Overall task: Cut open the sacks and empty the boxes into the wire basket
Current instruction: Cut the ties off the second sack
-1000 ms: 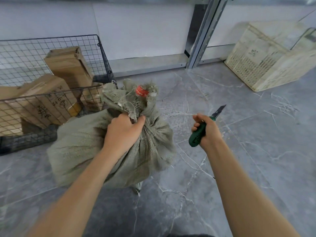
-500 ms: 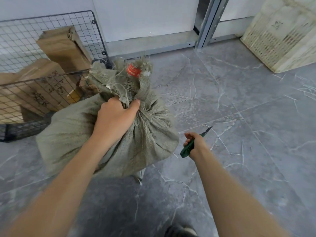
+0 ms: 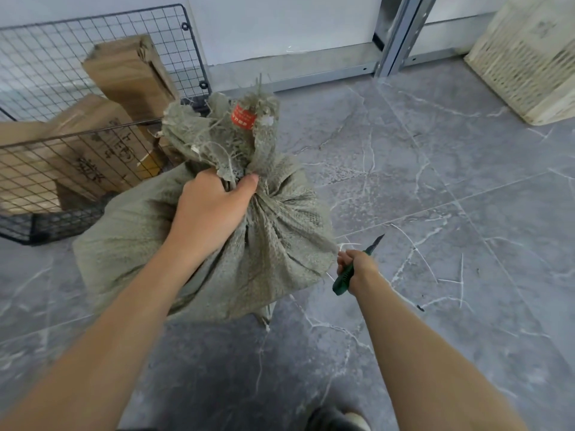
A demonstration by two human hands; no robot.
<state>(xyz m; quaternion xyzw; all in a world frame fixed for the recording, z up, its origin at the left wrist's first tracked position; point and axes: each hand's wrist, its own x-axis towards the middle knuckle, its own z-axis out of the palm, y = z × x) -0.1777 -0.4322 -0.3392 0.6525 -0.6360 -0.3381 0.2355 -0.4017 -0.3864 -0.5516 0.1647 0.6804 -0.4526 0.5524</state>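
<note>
A grey-green woven sack [image 3: 273,244] stands on the grey floor, its neck bunched and tied, with a red tag [image 3: 243,117] near the frayed top. My left hand [image 3: 211,209] grips the gathered neck from above. My right hand [image 3: 357,265] holds a green-handled utility knife [image 3: 345,276] low beside the sack's right flank, blade pointing up and away to the right. The black wire basket [image 3: 77,132] sits at the left, just behind the sack, holding several brown cardboard boxes [image 3: 130,70].
A cream slatted crate [image 3: 529,57] leans at the upper right. A metal shelf upright [image 3: 395,35] and rail run along the white wall. My shoe [image 3: 336,419] shows at the bottom edge. Grey marbled floor spreads to the right.
My right hand with the knife has dropped from chest height to low beside the sack's right side. My left hand keeps its grip on the neck; the view has tilted down.
</note>
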